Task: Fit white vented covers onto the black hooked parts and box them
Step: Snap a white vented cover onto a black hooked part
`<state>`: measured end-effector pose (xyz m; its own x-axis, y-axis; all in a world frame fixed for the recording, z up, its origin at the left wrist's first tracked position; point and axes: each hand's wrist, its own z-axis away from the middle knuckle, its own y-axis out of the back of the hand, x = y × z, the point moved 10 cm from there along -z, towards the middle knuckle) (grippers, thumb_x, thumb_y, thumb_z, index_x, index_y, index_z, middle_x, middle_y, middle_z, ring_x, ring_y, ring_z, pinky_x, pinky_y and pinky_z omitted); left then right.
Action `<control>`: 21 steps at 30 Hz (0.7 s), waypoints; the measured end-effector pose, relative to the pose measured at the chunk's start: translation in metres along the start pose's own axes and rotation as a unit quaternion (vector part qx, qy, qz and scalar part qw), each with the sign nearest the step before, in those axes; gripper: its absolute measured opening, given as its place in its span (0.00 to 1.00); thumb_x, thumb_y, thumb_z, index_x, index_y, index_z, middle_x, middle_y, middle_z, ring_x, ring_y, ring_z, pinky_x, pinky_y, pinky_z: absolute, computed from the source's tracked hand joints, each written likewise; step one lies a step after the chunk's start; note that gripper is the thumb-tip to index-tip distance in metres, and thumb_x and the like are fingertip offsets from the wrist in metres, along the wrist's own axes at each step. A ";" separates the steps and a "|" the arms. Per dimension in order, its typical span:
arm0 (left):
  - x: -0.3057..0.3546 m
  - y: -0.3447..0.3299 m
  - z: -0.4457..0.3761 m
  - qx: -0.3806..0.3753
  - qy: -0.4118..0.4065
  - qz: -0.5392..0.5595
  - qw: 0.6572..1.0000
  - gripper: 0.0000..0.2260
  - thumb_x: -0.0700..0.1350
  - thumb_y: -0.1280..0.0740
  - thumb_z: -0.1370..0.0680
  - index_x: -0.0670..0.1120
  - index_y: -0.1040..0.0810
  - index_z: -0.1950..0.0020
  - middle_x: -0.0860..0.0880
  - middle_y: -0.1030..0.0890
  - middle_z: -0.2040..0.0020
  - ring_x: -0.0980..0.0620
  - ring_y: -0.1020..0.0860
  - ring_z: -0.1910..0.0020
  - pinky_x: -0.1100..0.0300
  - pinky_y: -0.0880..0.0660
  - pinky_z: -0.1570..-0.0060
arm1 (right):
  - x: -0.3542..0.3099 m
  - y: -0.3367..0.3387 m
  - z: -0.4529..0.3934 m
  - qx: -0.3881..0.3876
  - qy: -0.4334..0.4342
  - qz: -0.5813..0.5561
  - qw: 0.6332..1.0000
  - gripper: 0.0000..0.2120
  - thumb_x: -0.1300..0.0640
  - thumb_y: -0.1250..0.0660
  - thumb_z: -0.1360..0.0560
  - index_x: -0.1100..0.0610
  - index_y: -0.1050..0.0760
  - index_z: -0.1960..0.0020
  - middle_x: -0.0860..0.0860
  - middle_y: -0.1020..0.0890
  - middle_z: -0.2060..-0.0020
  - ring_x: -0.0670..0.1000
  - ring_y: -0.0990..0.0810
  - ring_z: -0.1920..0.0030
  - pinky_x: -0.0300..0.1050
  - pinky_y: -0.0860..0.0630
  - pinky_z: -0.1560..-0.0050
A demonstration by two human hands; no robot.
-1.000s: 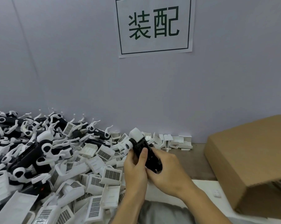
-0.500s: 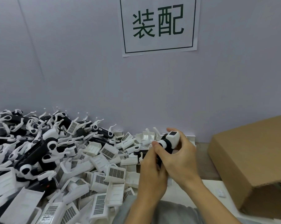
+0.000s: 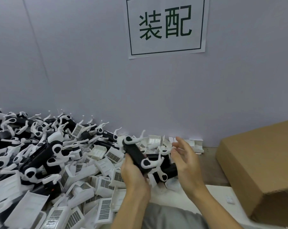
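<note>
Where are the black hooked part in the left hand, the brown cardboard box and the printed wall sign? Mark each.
Black hooked part (image 3: 134, 155), head view, its black body.
Brown cardboard box (image 3: 262, 156), head view, top flap.
Printed wall sign (image 3: 166, 25), head view, its middle.

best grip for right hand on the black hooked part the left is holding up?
Judging by its pose: take the bare black body mid-length, from the right side. White hooks jut out at both ends; the left hand grips its lower end, and the right hand is open beside it.
</note>
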<state>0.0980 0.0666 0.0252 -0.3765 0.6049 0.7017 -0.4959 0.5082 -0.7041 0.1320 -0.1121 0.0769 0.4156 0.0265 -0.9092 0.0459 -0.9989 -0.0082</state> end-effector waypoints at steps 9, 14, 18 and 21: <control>-0.010 -0.021 0.007 -0.089 0.070 0.086 0.990 0.15 0.53 0.35 0.20 0.44 0.17 0.57 0.47 0.21 0.66 0.52 0.22 0.70 0.59 0.24 0.67 | 0.020 -0.018 0.003 -0.093 -0.101 0.012 0.991 0.13 0.67 0.41 0.21 0.56 0.20 0.48 0.55 0.18 0.67 0.50 0.20 0.67 0.38 0.25 0.67; -0.023 -0.015 0.003 -0.107 0.091 -0.015 0.990 0.24 0.59 0.44 0.17 0.40 0.23 0.37 0.39 0.20 0.55 0.43 0.22 0.66 0.55 0.29 0.69 | 0.017 -0.049 0.018 -0.221 -0.117 0.002 0.968 0.10 0.63 0.39 0.22 0.57 0.21 0.47 0.61 0.16 0.59 0.55 0.17 0.64 0.42 0.24 0.64; -0.022 -0.014 0.004 -0.109 0.076 -0.047 0.990 0.21 0.57 0.44 0.16 0.42 0.23 0.36 0.37 0.19 0.56 0.41 0.20 0.67 0.57 0.29 0.74 | 0.023 -0.053 0.020 -0.219 -0.132 -0.034 0.966 0.08 0.61 0.36 0.20 0.54 0.23 0.43 0.53 0.16 0.62 0.54 0.18 0.64 0.45 0.25 0.63; -0.019 -0.016 0.003 -0.115 0.034 -0.075 0.990 0.17 0.53 0.43 0.15 0.43 0.21 0.41 0.39 0.18 0.58 0.44 0.20 0.69 0.60 0.31 0.77 | 0.031 -0.050 0.018 -0.182 -0.151 -0.055 0.970 0.04 0.59 0.36 0.19 0.57 0.24 0.46 0.55 0.16 0.63 0.55 0.20 0.66 0.47 0.26 0.65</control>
<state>0.1102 0.0450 0.0230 -0.2537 0.5479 0.7971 -0.3487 0.7169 -0.6037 0.1261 -0.0615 0.0417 0.1071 0.0640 -0.9922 0.4157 -0.9094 -0.0138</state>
